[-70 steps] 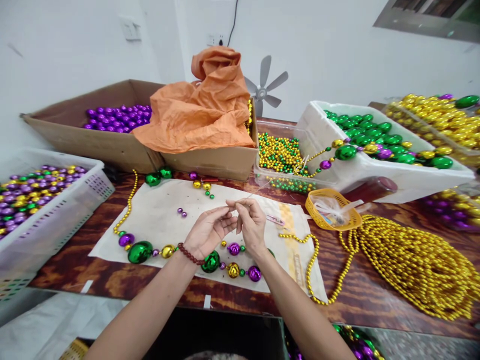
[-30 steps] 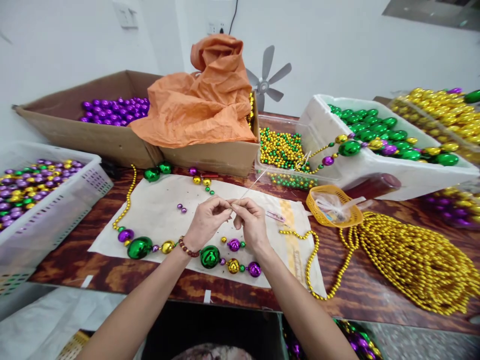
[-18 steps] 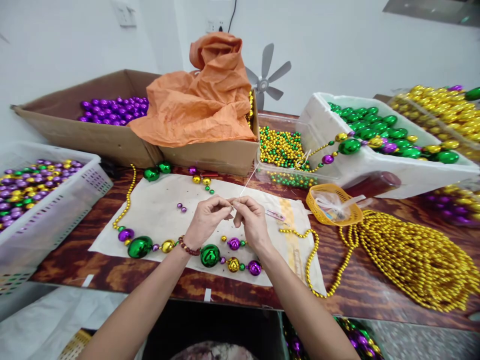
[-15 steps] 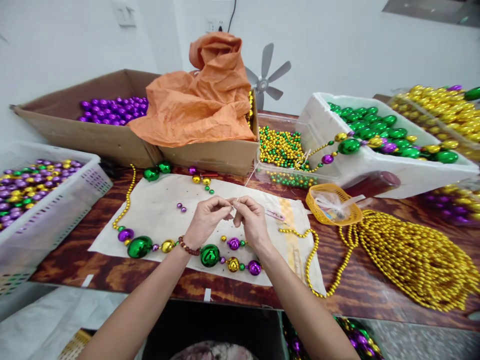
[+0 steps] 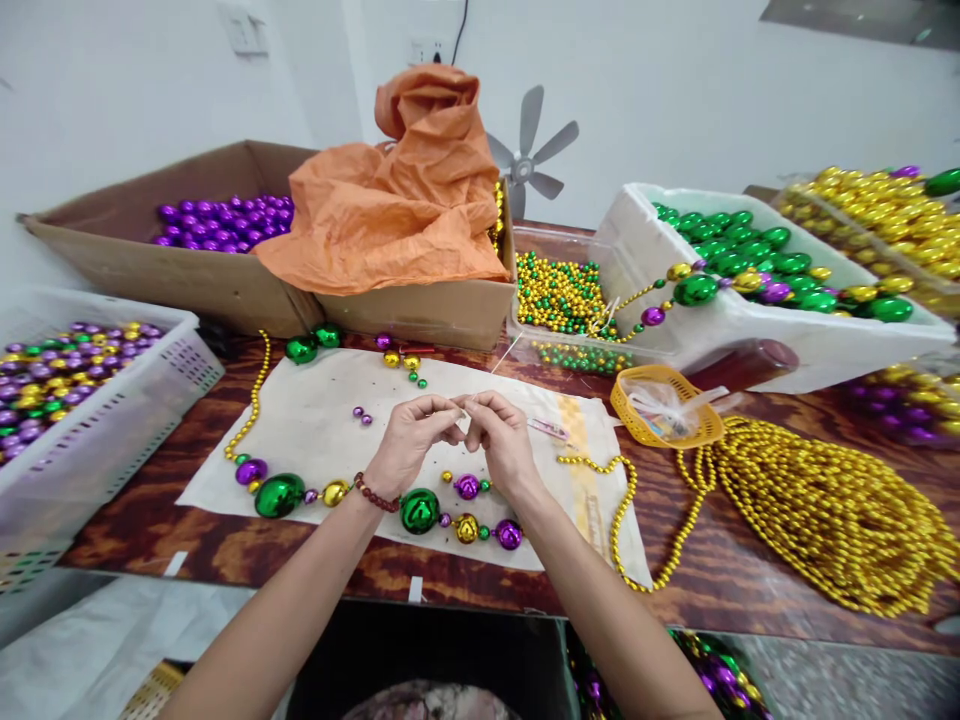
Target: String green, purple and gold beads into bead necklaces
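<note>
My left hand [image 5: 417, 436] and my right hand [image 5: 501, 440] meet over the white cloth [image 5: 315, 400], thumbs and fingertips pinched together. A thin white string [image 5: 507, 353] stands up behind the fingers; its lower end is hidden at the fingertips. Below my wrists lies a row of beads, among them a large green bead [image 5: 419, 511], a gold bead [image 5: 466, 528] and a purple bead [image 5: 509, 534]. Left of my left wrist the row goes on with another large green bead [image 5: 280, 495] and a gold bead chain [image 5: 256, 400]. Two small purple beads [image 5: 362, 415] lie apart on the cloth.
Behind the cloth stand a cardboard box [image 5: 420, 312] under an orange sheet [image 5: 390, 220], a clear bin [image 5: 517, 325] of small beads and a white foam box [image 5: 750, 345]. At right are a yellow basket [image 5: 628, 425] and heaped gold chains [image 5: 832, 510]; a white crate [image 5: 150, 375] sits left.
Both hands stay pinched together in nearly the same place. Less of the white string shows between the fingertips and its upper end, which now sits slightly lower.
</note>
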`<act>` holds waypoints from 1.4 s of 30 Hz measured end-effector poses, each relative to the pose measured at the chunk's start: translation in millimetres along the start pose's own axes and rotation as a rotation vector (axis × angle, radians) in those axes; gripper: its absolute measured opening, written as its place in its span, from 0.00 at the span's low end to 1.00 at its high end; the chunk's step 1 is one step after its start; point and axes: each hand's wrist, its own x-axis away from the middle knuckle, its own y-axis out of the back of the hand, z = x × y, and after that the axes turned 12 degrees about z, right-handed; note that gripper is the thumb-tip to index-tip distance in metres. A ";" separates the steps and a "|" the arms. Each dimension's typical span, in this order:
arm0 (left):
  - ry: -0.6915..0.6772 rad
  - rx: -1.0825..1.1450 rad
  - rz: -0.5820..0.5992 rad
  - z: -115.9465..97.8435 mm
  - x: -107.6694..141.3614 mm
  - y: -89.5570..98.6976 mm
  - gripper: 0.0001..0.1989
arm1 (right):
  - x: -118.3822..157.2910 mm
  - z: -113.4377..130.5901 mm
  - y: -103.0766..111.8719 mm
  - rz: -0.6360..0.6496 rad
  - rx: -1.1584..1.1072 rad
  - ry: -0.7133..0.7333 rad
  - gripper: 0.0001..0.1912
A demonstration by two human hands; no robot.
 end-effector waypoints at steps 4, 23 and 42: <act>0.032 0.103 0.056 -1.9 1.1 0.3 0.09 | -0.1 0.6 0.3 0.002 0.009 0.001 0.09; -0.061 -0.249 -0.058 1.1 0.4 2.7 0.10 | 2.1 2.8 0.3 -0.008 0.020 0.044 0.11; 0.310 -1.454 0.102 29.6 -7.2 70.3 0.07 | -0.2 51.3 28.6 0.099 0.231 0.053 0.14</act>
